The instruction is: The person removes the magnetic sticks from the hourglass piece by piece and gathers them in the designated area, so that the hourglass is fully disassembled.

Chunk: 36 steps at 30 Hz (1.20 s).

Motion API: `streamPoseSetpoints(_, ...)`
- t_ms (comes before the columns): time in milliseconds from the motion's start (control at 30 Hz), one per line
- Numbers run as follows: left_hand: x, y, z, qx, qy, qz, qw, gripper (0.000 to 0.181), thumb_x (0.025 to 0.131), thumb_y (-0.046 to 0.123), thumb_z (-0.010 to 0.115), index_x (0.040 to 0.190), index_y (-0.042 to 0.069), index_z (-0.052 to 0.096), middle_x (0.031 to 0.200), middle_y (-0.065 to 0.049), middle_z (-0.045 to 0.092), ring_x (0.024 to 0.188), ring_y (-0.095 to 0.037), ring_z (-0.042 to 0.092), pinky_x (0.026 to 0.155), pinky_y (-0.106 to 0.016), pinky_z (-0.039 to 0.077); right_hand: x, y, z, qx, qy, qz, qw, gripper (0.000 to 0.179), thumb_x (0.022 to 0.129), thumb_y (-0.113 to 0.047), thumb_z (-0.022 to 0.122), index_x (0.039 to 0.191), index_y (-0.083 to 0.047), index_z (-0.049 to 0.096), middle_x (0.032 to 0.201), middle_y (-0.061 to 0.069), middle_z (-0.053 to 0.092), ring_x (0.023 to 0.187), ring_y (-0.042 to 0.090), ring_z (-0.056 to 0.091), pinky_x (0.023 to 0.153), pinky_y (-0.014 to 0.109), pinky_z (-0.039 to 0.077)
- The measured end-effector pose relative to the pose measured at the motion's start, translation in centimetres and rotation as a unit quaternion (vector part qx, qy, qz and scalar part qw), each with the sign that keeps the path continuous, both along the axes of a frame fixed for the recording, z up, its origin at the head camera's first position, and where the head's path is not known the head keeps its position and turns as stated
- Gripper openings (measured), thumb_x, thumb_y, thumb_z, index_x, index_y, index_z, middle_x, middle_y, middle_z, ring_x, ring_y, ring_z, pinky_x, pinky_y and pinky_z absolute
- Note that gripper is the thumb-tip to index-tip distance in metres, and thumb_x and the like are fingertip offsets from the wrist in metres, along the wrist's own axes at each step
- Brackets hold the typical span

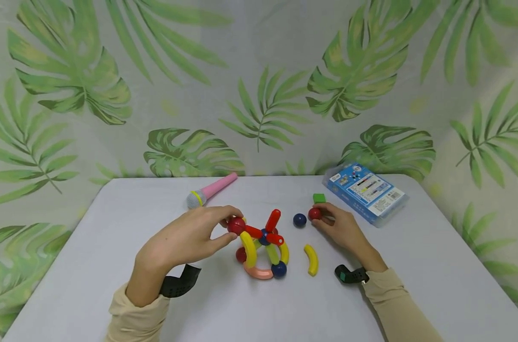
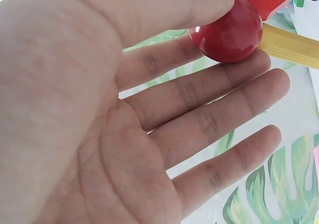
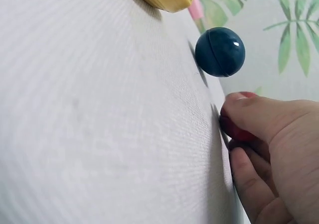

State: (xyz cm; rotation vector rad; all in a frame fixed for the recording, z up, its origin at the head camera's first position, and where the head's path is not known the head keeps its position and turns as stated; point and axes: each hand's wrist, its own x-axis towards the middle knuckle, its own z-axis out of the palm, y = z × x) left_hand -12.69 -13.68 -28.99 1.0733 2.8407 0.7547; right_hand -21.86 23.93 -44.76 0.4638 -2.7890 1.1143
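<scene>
Ball-and-rod structure (image 1: 250, 249): glossy red and dark-blue balls (image 1: 279, 270), red, yellow, green, salmon rods (image 1: 273, 219); just right of left hand (image 1: 186, 236), which pinches its red end ball (image 1: 236, 225). Right hand (image 1: 341, 228) pinches loose red ball (image 1: 314, 213).

The front of the bench (image 1: 233, 316) gives wide passage below the ball-and-stick frame (image 1: 273, 254). The left hand (image 1: 195, 235) bars the frame's left side, and red rods (image 1: 273, 220) jut above it. Rightward, a narrow gap separates it from a loose yellow stick (image 1: 312, 260). Straight between frame and right hand (image 1: 339, 225) sits a blue ball (image 1: 299, 220); a green block (image 1: 319, 198) and box (image 1: 367, 194) crowd that hand's far side. Room opens behind the frame, right of the microphone (image 1: 212, 191).
</scene>
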Motion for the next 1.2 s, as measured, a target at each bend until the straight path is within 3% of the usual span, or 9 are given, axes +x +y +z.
streamPoseSetpoints(200, -0.1, -0.5, 0.1, -0.005, -0.005, -0.008, 0.9999, 0.029, 0.096, 0.012, 0.072, 0.124, 0.011, 0.067, 0.113, 0.007, 0.072, 0.104, -0.010, 0.069, 0.093, -0.036, 0.057, 0.0, -0.1, 0.5, 0.011, -0.007, 0.023, 0.9996, 0.073, 0.090, -0.006, 0.079, 0.154, -0.004, 0.042, 0.144, 0.024, 0.055, 0.126, 0.042, 0.061, 0.100, 0.044, 0.054)
streamPoseSetpoints(300, 0.1, -0.8, 0.1, -0.003, -0.003, -0.009, 1.0000, 0.029, 0.096, 0.010, 0.073, 0.124, 0.012, 0.067, 0.112, 0.009, 0.072, 0.104, -0.009, 0.068, 0.093, -0.036, 0.057, 0.2, -0.1, 0.6, 0.013, -0.005, 0.030, 0.9995, 0.076, 0.089, -0.004, 0.079, 0.155, -0.004, 0.040, 0.145, 0.025, 0.053, 0.126, 0.043, 0.061, 0.101, 0.044, 0.054)
streamPoseSetpoints(567, 0.7, -1.5, 0.7, -0.004, 0.007, -0.008, 0.9999, 0.029, 0.093, 0.014, 0.076, 0.121, 0.015, 0.068, 0.110, 0.014, 0.071, 0.102, -0.004, 0.066, 0.093, -0.034, 0.056, 0.5, 0.0, 1.7, 0.012, -0.009, 0.053, 0.9985, 0.074, 0.089, -0.002, 0.078, 0.154, -0.003, 0.041, 0.149, 0.025, 0.049, 0.128, 0.044, 0.060, 0.100, 0.049, 0.055)
streamPoseSetpoints(767, 0.7, -1.7, 0.9, 0.003, 0.009, -0.020, 0.9998, 0.028, 0.093, 0.011, 0.075, 0.120, 0.015, 0.069, 0.111, 0.013, 0.071, 0.100, -0.005, 0.066, 0.091, -0.034, 0.057, 0.6, -0.1, 3.1, 0.032, -0.009, 0.037, 0.9988, 0.071, 0.090, -0.008, 0.078, 0.153, -0.005, 0.043, 0.151, 0.021, 0.048, 0.132, 0.041, 0.055, 0.102, 0.054, 0.053)
streamPoseSetpoints(1200, 0.9, -1.1, 0.7, 0.008, -0.017, -0.017, 0.9997, 0.028, 0.094, 0.009, 0.071, 0.120, 0.018, 0.064, 0.105, 0.014, 0.074, 0.102, -0.008, 0.071, 0.089, -0.035, 0.057, 1.8, -0.9, 5.8, 0.026, 0.047, 0.065, 0.9965, 0.058, 0.091, -0.008, 0.079, 0.142, -0.004, 0.054, 0.142, 0.017, 0.057, 0.124, 0.039, 0.059, 0.098, 0.052, 0.056)
